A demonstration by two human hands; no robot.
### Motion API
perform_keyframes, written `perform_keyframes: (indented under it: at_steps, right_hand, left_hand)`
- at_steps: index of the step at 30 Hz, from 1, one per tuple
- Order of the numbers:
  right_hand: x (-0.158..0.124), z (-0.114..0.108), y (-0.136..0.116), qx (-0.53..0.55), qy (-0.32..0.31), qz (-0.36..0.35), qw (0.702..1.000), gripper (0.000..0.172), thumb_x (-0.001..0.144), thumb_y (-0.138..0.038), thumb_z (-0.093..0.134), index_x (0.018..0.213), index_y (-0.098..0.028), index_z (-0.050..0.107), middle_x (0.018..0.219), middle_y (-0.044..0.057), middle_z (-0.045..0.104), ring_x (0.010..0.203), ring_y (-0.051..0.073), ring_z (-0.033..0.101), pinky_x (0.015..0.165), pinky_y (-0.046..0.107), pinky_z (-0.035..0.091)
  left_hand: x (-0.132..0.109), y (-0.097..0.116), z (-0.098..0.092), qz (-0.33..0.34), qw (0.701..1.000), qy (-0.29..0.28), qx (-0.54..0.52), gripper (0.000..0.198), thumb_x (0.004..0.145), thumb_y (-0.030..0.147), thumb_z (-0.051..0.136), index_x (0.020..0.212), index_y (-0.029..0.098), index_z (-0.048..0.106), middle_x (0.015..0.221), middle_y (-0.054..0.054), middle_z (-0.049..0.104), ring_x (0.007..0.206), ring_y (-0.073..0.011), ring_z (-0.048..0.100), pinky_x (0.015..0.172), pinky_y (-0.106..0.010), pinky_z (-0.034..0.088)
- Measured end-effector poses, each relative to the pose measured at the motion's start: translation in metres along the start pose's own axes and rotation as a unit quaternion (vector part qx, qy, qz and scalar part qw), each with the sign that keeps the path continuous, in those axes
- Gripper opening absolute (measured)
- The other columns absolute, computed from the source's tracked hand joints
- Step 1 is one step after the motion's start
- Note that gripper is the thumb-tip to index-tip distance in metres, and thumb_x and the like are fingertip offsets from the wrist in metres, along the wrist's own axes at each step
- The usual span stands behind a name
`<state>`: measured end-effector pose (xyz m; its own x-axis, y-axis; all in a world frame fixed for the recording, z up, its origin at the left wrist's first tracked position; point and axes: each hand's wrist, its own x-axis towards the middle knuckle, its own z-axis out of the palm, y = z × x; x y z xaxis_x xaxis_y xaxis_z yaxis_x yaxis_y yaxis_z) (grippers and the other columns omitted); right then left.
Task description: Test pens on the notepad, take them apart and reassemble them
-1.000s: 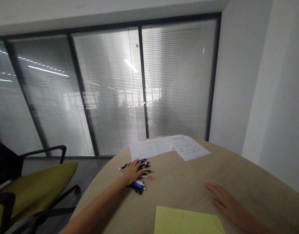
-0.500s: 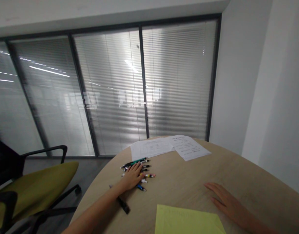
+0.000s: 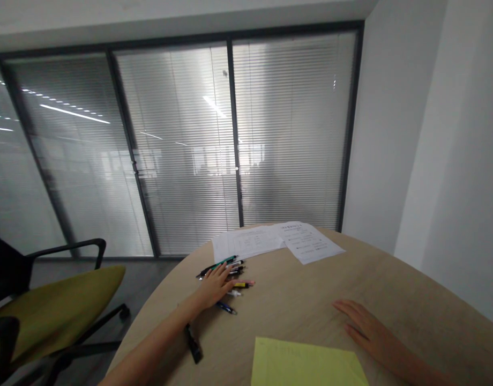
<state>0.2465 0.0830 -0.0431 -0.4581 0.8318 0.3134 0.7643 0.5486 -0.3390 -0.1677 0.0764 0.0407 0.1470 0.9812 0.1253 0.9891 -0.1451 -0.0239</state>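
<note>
My left hand (image 3: 213, 285) lies palm down over a bunch of pens, its fingers outstretched and hiding parts of them. A teal pen (image 3: 231, 259) sticks out beyond the fingertips. Below it are several black pens (image 3: 236, 271), a yellow pen (image 3: 242, 285) with a pink end, a white pen (image 3: 235, 293) and a blue pen (image 3: 228, 308). A dark, pen-like object (image 3: 194, 347) lies under the forearm, partly covered. My right hand (image 3: 361, 327) rests on the table, fingers extended and thumb apart, with nothing in it. Yellow paper (image 3: 306, 364) lies between the hands, nearer to me.
Printed white sheets (image 3: 248, 244) overlap another white sheet (image 3: 314, 246) at the far edge of the round wooden table (image 3: 294, 305). On the left stands a chair (image 3: 69, 295) with a yellow-green seat. Glass panels with blinds (image 3: 290, 134) rise behind.
My left hand has shifted slightly up and left across the pens, and the dark object has turned and slid a little. My right hand stays in place.
</note>
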Motion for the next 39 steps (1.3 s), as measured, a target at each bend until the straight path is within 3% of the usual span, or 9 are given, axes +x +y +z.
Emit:
perform_keyframes:
  at_steps: [3,7,11,14,18,22,32,39]
  right_hand:
    - [0.0,0.001,0.001,0.002,0.002,-0.006,1.0,0.042,0.08,-0.034,0.037,0.117,-0.022,0.051,0.12,0.006,0.052,0.112,0.021,0.045,0.098,0.04,0.034]
    - [-0.001,-0.001,-0.002,0.006,0.007,-0.011,1.0,0.041,0.08,-0.033,0.037,0.116,-0.023,0.051,0.119,0.006,0.053,0.111,0.021,0.046,0.097,0.04,0.034]
    - [-0.001,0.0,-0.002,0.001,0.011,-0.015,1.0,0.04,0.08,-0.033,0.036,0.116,-0.023,0.051,0.118,0.006,0.053,0.111,0.02,0.046,0.097,0.04,0.035]
    - [-0.001,0.003,0.001,-0.005,0.017,-0.012,1.0,0.041,0.08,-0.033,0.037,0.117,-0.021,0.051,0.119,0.007,0.053,0.111,0.021,0.046,0.097,0.04,0.034]
    - [0.0,0.004,0.002,-0.007,0.012,-0.012,1.0,0.041,0.081,-0.033,0.036,0.117,-0.021,0.051,0.119,0.007,0.053,0.111,0.021,0.046,0.097,0.04,0.034]
    - [0.001,0.002,-0.001,-0.008,0.001,-0.01,1.0,0.042,0.08,-0.031,0.036,0.117,-0.019,0.051,0.12,0.008,0.052,0.111,0.021,0.046,0.097,0.041,0.034]
    - [0.0,0.002,0.0,0.006,0.019,-0.015,1.0,0.041,0.08,-0.034,0.037,0.117,-0.022,0.051,0.119,0.007,0.053,0.111,0.021,0.046,0.097,0.041,0.035]
    - [0.001,0.003,0.002,-0.018,0.02,-0.021,0.999,0.04,0.08,-0.031,0.037,0.117,-0.021,0.051,0.119,0.007,0.053,0.111,0.021,0.047,0.096,0.04,0.036]
  left_hand:
    - [-0.022,-0.006,-0.02,0.047,0.998,-0.021,-0.018,0.052,0.083,0.05,0.036,0.129,0.026,0.034,0.135,-0.004,0.034,0.124,-0.0214,0.028,0.1,-0.038,0.022]
    - [-0.062,-0.031,-0.034,0.126,0.989,-0.061,-0.045,0.073,0.07,0.061,0.05,0.131,0.029,0.028,0.139,-0.005,0.026,0.125,-0.0281,0.022,0.1,-0.045,0.019]
    - [-0.095,-0.056,-0.026,0.114,0.989,-0.088,-0.029,0.096,0.054,0.063,0.063,0.134,0.028,0.021,0.14,-0.006,0.022,0.125,-0.0319,0.02,0.1,-0.044,0.021]
    - [-0.103,-0.06,-0.016,0.08,0.994,-0.076,-0.01,0.092,0.058,0.06,0.06,0.134,0.026,0.02,0.14,-0.008,0.019,0.126,-0.033,0.017,0.1,-0.047,0.019]
    - [-0.095,-0.048,-0.01,0.071,0.997,-0.035,0.011,0.074,0.072,0.054,0.05,0.134,0.025,0.023,0.14,-0.009,0.016,0.127,-0.0315,0.015,0.1,-0.048,0.017]
    - [-0.075,-0.033,-0.008,0.078,0.996,-0.029,0.029,0.071,0.076,0.061,0.039,0.133,0.02,0.026,0.139,-0.012,0.019,0.127,-0.0314,0.016,0.1,-0.049,0.017]
    - [-0.032,-0.033,0.003,0.149,0.988,-0.017,0.021,0.08,0.071,0.069,0.038,0.133,0.018,0.028,0.138,-0.016,0.023,0.125,-0.034,0.02,0.098,-0.051,0.019]
    - [-0.009,-0.029,0.004,0.249,0.968,0.042,-0.005,0.076,0.069,0.068,0.042,0.13,0.025,0.031,0.137,-0.012,0.028,0.121,-0.034,0.029,0.096,-0.05,0.025]
